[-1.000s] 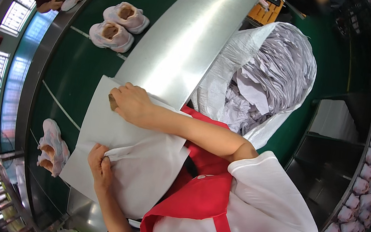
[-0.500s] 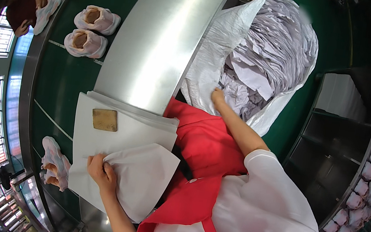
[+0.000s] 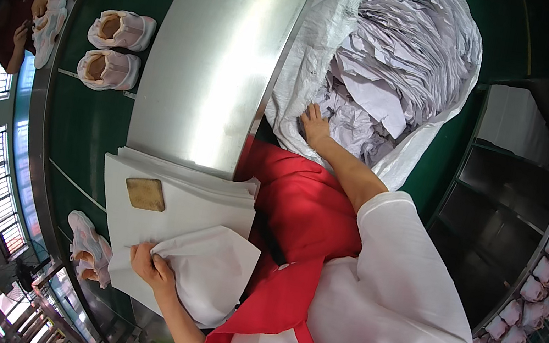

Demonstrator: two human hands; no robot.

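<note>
Left hand (image 3: 152, 270) closes curled fingers on a gathered white sheet (image 3: 212, 269), which lies atop the paper stack (image 3: 195, 198) at the metal surface (image 3: 207, 75). Right hand (image 3: 315, 129), fingers loosely spread, is at the white sack's (image 3: 291, 95) mouth, apparently holding nothing.

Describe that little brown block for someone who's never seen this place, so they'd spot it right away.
Find the long shiny metal surface, then the stack of white sheets at its near end. The small brown block lies flat on top, just beyond the person's left hand. It is the only brown, rectangular thing on those pale sheets.
</note>
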